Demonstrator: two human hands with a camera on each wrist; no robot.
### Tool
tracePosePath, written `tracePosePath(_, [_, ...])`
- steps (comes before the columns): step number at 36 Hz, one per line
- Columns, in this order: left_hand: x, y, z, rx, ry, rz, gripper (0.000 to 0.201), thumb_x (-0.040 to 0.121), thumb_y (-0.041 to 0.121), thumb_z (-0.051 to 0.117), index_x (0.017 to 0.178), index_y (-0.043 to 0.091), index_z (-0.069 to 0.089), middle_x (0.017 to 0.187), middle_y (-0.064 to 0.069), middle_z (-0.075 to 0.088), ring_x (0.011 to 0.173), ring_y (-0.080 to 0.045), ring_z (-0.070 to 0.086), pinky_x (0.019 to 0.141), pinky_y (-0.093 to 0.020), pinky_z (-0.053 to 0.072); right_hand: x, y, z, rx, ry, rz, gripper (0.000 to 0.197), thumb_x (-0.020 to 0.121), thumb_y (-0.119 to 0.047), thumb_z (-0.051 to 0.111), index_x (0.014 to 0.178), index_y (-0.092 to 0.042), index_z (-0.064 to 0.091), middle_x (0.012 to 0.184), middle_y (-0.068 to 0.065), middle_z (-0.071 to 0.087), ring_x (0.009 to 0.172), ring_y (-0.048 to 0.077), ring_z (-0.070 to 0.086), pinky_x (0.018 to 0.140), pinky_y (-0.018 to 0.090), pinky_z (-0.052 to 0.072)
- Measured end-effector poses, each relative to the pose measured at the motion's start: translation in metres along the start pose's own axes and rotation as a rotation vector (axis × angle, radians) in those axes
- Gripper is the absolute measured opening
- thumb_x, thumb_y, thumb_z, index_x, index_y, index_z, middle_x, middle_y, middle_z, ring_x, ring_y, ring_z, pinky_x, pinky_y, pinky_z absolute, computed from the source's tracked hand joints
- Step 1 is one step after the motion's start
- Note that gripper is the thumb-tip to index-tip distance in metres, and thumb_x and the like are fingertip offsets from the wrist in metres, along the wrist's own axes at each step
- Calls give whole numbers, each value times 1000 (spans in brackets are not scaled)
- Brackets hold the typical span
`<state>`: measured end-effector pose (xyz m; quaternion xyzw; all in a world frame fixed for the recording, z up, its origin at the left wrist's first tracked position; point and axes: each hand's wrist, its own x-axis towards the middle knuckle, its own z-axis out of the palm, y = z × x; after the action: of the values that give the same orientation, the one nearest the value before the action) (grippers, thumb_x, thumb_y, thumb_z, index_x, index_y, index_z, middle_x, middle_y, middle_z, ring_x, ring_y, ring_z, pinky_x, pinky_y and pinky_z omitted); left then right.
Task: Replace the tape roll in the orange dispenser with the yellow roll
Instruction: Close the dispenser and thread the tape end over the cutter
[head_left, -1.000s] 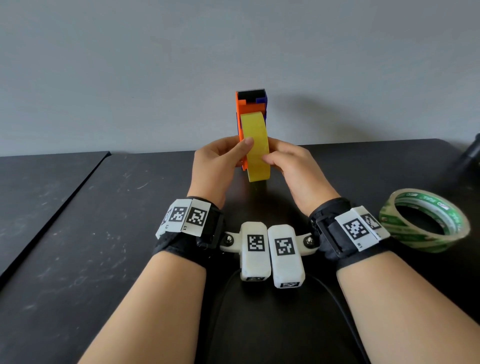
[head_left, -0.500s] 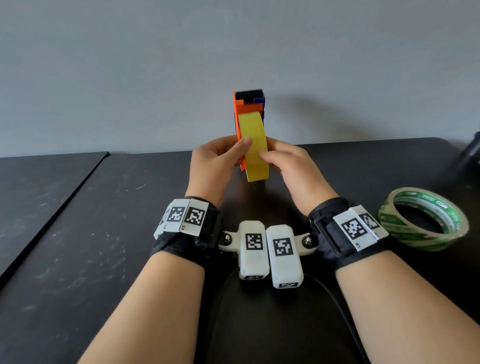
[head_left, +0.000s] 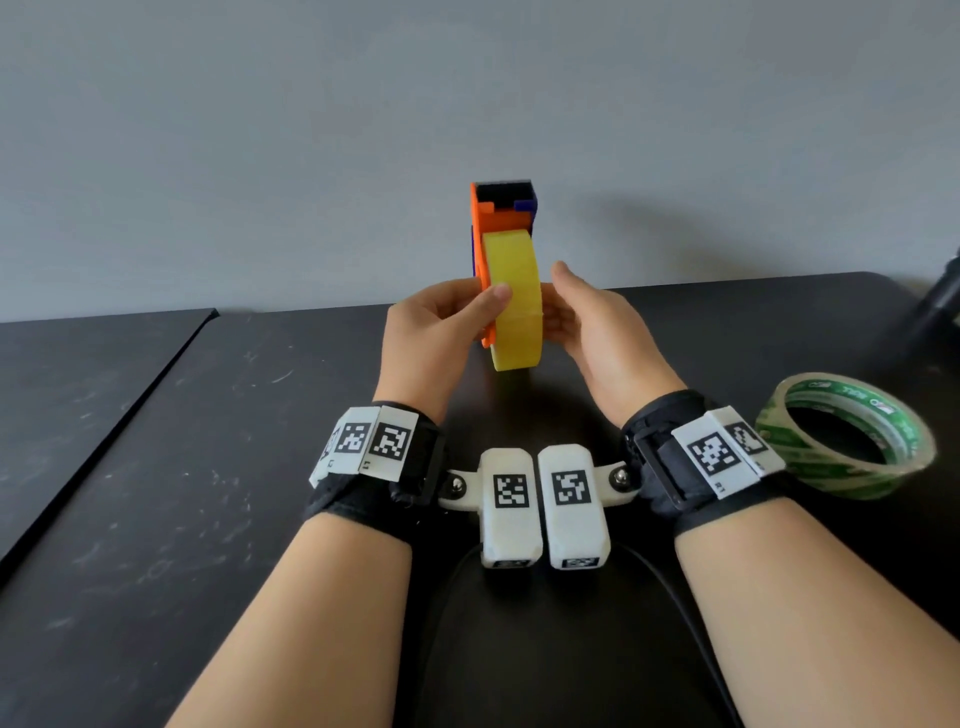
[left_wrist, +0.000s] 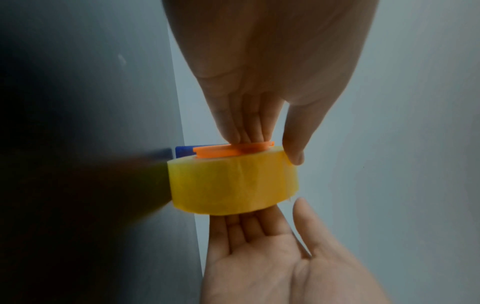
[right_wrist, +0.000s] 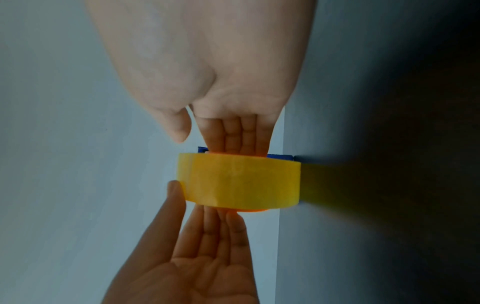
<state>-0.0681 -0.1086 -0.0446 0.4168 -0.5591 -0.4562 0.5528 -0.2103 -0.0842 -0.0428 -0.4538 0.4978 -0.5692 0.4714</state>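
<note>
The orange dispenser (head_left: 493, 218) with blue parts stands upright above the black table (head_left: 208, 467), the yellow roll (head_left: 514, 306) seated on its right side. My left hand (head_left: 480, 299) pinches them: thumb on the roll's rim, fingers against the orange plate (left_wrist: 221, 152). My right hand (head_left: 566, 312) lies flat against the roll's right face, fingers straight, thumb raised clear. In the right wrist view these straight fingers (right_wrist: 233, 135) press the yellow roll (right_wrist: 239, 183). The left wrist view shows the yellow roll (left_wrist: 233, 181) between both hands.
A clear tape roll with green print (head_left: 844, 436) lies flat on the table just right of my right wrist. A dark object (head_left: 940, 306) stands at the far right edge. A second table top (head_left: 78, 389) adjoins on the left. A grey wall is close behind.
My right hand has let go its pinch on the yellow roll; its thumb lifted and its fingers now lie straight against the roll's side. The left hand's hold is unchanged.
</note>
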Motion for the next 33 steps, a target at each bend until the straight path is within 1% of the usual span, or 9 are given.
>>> tracePosePath(3, [1,1,-3,-26,2,-5,20,87,19,70,101,6,75,86,-7,76,69,-7,68,71,-20,55,-1,2,3,11,-20,2,40,101,-33,42,120,-9,68,113,11,73,107,23,69,105,44,48])
tracePosePath(7, [1,-1,-2,-34,15,1,23,87,21,70,103,5,74,85,-6,75,68,-6,68,71,-19,54,-3,1,1,10,-25,-5,35,96,-22,47,119,-6,67,113,13,73,107,24,69,105,44,48])
tracePosePath(9, [1,-1,-2,-38,16,0,23,87,22,69,103,6,75,85,-5,76,68,-5,68,70,-18,55,-2,0,1,-6,-32,-11,32,92,-18,49,115,-9,69,114,12,73,108,25,68,105,45,48])
tracePosePath(12, [2,-2,-2,-37,16,-6,22,88,23,69,102,8,75,86,-5,76,71,-7,70,73,-20,56,-2,1,0,-71,-43,-39,31,88,-16,49,107,-17,73,112,8,74,109,24,68,106,46,47])
tracePosePath(16, [1,-1,-2,-35,12,-11,16,89,25,68,96,13,75,84,-4,76,75,-11,71,76,-23,58,-3,1,-2,-85,-51,-65,33,91,-15,51,118,-13,70,113,7,74,109,22,69,104,44,49])
tracePosePath(23, [-5,1,-3,-30,7,-20,10,89,26,67,89,20,75,83,-2,76,78,-13,70,77,-22,58,-9,2,-2,-44,-56,-56,34,89,-17,55,120,-10,68,116,10,72,112,23,67,106,44,47])
tracePosePath(27, [-7,4,-3,-15,11,-30,14,89,28,68,91,17,75,87,-6,76,81,-15,70,78,-23,59,-12,1,-3,-6,-95,-23,35,92,-9,50,124,-7,65,120,12,70,116,22,65,109,41,44])
tracePosePath(30, [-9,7,-2,3,1,-40,24,89,28,68,99,8,76,92,-11,77,84,-19,72,78,-24,60,-16,-3,-4,6,-109,-14,35,94,-3,46,124,-3,64,120,13,70,115,22,66,108,38,45])
tracePosePath(33, [-13,11,-3,-3,-2,-61,28,89,27,67,103,5,75,94,-12,77,88,-22,73,81,-27,60,-22,-8,-3,-35,-103,-13,35,94,-3,47,125,-5,64,119,12,70,114,21,66,107,37,47])
